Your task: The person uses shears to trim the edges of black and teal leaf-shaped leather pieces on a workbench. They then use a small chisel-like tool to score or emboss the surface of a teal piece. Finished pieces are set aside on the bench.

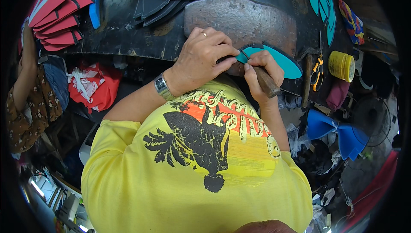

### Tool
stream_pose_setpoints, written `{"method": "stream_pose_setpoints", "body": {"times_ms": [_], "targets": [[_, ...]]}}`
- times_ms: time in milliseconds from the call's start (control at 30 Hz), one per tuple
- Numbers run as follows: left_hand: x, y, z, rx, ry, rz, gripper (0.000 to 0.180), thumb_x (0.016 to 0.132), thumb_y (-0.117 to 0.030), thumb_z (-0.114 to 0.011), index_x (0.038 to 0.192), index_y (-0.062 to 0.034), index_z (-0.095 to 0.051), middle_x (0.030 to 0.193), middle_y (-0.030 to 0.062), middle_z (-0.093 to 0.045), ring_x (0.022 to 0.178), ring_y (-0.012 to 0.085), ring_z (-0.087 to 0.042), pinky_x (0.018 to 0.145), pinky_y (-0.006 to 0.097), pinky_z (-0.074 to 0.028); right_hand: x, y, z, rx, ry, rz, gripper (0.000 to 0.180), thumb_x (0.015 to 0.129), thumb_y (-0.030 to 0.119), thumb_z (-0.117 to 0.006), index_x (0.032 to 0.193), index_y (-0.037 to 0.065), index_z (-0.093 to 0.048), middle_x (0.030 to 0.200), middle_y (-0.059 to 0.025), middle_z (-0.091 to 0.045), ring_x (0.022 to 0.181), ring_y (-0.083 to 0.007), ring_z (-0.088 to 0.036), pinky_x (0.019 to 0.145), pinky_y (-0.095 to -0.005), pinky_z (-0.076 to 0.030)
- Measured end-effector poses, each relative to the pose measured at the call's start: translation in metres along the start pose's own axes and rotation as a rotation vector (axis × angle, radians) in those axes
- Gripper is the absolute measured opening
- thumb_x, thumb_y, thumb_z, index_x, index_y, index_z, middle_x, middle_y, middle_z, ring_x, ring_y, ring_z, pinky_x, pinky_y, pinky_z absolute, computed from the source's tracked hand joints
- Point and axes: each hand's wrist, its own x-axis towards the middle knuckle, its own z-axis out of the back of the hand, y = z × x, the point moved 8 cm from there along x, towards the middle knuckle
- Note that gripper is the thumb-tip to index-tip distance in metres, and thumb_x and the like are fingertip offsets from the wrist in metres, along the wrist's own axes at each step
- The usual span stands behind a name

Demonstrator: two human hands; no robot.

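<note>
Fingers bent and pressed together, my left hand (203,57) pinches the left end of a teal sole-shaped piece (286,67) at the bench edge. My right hand (266,65) is closed round a wooden-handled tool (266,83) with a thin dark metal shank. Its tip meets the teal piece close to my left fingertips; the exact contact is too small to make out. The piece lies partly over the near edge of a worn brownish slab (239,19), and my right fingers cover some of it.
Stacked black cut pieces (158,4) lie beyond the slab; red ones (64,14) are far left. More teal pieces (321,6) sit far right. A hammer (307,79), orange-handled scissors (317,73) and a yellow tub (341,66) are at right. Another person's arm (26,68) shows at left.
</note>
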Motion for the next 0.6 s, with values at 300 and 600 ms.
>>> {"method": "stream_pose_setpoints", "body": {"times_ms": [300,600], "targets": [[0.001,0.005,0.005,-0.016,-0.012,0.005,0.019,0.072,-0.012,-0.082,0.090,-0.0110,-0.076,0.089,0.0004,-0.066,0.088,0.0189,-0.061,0.081,0.034,-0.043,0.003,0.001,-0.005,-0.071,0.020,0.037,0.016,0.067,-0.006,-0.067,0.079,0.000,-0.059,0.074,-0.0116,-0.061,0.065,-0.0252,-0.061,0.061,-0.0328,-0.050],[0.001,0.005,0.002,0.010,0.026,-0.058,0.019,0.073,-0.012,-0.081,0.091,-0.0117,-0.076,0.088,-0.0005,-0.066,0.087,0.0176,-0.061,0.079,0.034,-0.043,0.003,-0.011,0.005,0.188,0.004,-0.076,0.011,0.072,-0.007,-0.065,0.081,-0.002,-0.060,0.075,-0.0102,-0.062,0.065,-0.0186,-0.058,0.062,-0.0287,-0.047]]}}
